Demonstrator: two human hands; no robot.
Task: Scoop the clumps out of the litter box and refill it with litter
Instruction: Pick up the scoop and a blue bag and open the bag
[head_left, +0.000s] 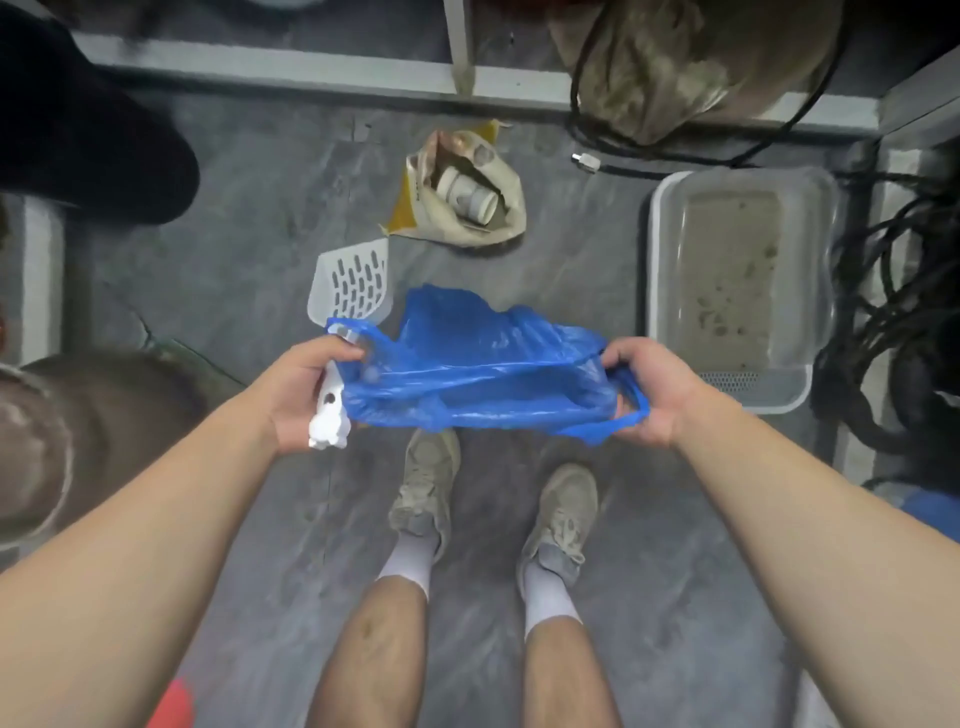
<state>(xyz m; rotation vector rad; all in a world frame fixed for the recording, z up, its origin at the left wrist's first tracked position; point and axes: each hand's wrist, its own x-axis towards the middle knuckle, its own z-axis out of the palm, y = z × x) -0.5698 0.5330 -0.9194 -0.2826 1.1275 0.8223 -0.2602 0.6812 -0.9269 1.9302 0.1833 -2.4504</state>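
Head view, hands stretching blue bag

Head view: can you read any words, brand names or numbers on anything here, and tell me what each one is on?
None can be read.
Litter bag, open on the floor: dark marks on its yellow and white side, too blurred to read.
Blue plastic bag, white scoop and litter box: no print visible.

Bare floor lies open between litter sack and box; cables crowd the box's right.
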